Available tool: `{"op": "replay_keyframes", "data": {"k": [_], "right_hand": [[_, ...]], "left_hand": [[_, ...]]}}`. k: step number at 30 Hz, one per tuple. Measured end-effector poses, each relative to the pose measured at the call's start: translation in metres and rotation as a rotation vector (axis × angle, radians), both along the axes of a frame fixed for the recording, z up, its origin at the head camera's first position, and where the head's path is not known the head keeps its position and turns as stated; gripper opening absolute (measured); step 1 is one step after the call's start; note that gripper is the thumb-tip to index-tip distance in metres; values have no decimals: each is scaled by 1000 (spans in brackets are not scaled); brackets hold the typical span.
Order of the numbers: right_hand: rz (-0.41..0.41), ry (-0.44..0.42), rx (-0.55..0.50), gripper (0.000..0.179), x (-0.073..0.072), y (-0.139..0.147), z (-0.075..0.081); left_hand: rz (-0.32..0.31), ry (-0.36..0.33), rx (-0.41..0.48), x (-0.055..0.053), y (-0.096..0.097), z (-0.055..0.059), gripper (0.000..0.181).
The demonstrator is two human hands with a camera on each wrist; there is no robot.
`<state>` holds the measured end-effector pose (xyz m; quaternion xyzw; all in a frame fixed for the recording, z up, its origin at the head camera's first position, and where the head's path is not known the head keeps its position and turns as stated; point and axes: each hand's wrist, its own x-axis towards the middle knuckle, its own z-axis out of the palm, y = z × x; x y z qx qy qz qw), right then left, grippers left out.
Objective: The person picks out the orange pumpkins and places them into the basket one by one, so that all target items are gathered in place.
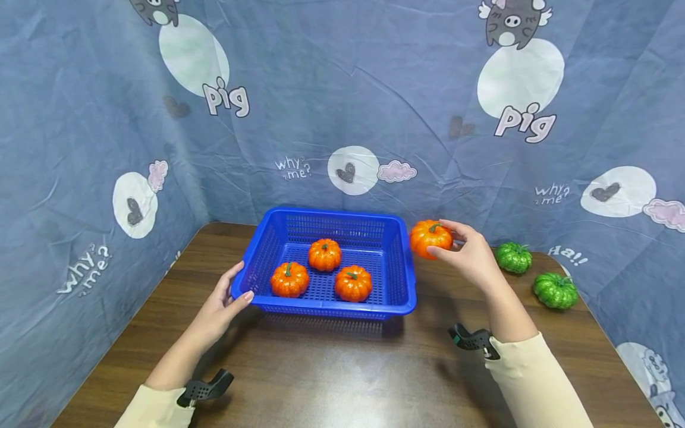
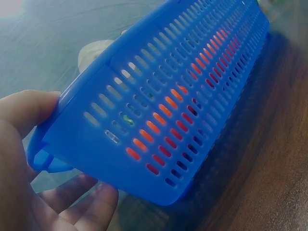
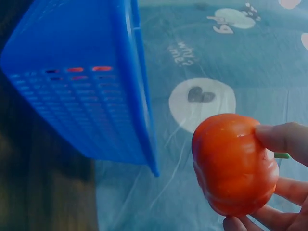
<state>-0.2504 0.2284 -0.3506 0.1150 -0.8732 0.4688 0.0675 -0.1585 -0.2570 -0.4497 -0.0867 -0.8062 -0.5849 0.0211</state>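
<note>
A blue plastic basket [image 1: 326, 306] with slotted sides stands on the table, holding three small orange pumpkins, one of them a pumpkin [image 1: 324, 255] at the back. My left hand [image 1: 216, 309] grips the basket's left front corner; in the left wrist view the thumb lies over the rim [image 2: 72, 94] and the fingers are beneath it. Just beyond the basket's right rim, my right hand [image 1: 471, 252] holds another orange pumpkin [image 1: 430, 238] above the table. The right wrist view shows that pumpkin [image 3: 233, 163] pinched between thumb and fingers, apart from the basket wall.
Two green pumpkins lie at the table's right edge, one [image 1: 514, 257] behind the other [image 1: 556, 290]. The brown wooden table [image 1: 342, 368] meets a blue printed cloth [image 1: 342, 107] at the back and sides. A black wrist mount [image 1: 473, 339] sits at each sleeve.
</note>
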Motion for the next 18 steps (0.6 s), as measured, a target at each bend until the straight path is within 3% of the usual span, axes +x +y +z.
{"op": "replay_keyframes", "data": {"k": [18], "right_hand": [[139,-34,38,64,-22,-40,7]], "left_hand": [[10,-6,3,1,1,1,71]]}}
